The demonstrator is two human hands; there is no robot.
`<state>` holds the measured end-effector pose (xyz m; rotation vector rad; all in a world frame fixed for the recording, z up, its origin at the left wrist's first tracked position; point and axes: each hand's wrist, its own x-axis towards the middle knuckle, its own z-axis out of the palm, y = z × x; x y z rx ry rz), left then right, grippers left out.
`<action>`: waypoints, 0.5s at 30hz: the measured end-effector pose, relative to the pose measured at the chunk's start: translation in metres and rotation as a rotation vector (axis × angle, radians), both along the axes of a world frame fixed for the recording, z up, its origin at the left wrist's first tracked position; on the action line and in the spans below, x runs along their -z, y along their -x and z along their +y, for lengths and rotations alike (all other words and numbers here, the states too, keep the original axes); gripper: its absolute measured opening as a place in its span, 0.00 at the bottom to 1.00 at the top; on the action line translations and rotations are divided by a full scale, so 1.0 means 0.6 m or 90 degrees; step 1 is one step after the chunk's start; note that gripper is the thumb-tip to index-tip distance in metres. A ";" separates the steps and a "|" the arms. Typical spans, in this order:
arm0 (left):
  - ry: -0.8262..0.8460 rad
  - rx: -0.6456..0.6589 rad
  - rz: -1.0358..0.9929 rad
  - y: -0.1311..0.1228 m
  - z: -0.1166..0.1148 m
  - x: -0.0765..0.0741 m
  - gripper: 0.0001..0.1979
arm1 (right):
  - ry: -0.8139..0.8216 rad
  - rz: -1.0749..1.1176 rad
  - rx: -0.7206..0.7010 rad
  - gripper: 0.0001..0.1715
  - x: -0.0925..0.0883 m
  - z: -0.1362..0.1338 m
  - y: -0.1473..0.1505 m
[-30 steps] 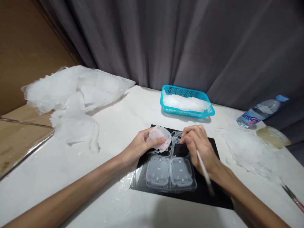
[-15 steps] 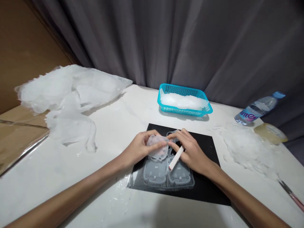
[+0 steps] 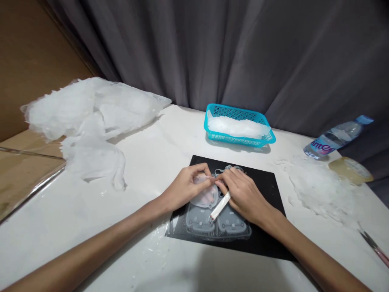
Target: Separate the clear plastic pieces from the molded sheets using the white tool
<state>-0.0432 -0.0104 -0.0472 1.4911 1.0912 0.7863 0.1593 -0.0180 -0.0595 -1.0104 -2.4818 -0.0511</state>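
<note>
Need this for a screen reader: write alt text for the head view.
Two bare hands meet over a clear moulded sheet on a black mat: the left hand pinches a clear plastic piece, the right hand holds a white stick. Around them on the white table are heaps of clear plastic, a turquoise basket and a water bottle.
</note>
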 end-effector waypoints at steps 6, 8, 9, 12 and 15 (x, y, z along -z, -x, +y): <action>0.031 -0.283 -0.078 0.037 0.042 0.008 0.08 | -0.088 0.080 -0.062 0.11 -0.008 -0.011 -0.005; 0.031 -0.295 -0.086 0.059 0.062 0.008 0.10 | -0.035 0.174 -0.024 0.08 -0.012 -0.011 -0.013; 0.022 -0.292 -0.082 0.068 0.068 0.007 0.10 | -0.001 0.220 0.018 0.07 -0.013 -0.009 -0.018; 0.023 -0.226 -0.108 0.074 0.067 -0.006 0.13 | 0.097 0.284 0.159 0.04 -0.011 0.004 -0.032; 0.048 -0.127 -0.151 0.056 0.040 -0.029 0.13 | 0.143 0.249 0.211 0.07 -0.010 0.016 -0.037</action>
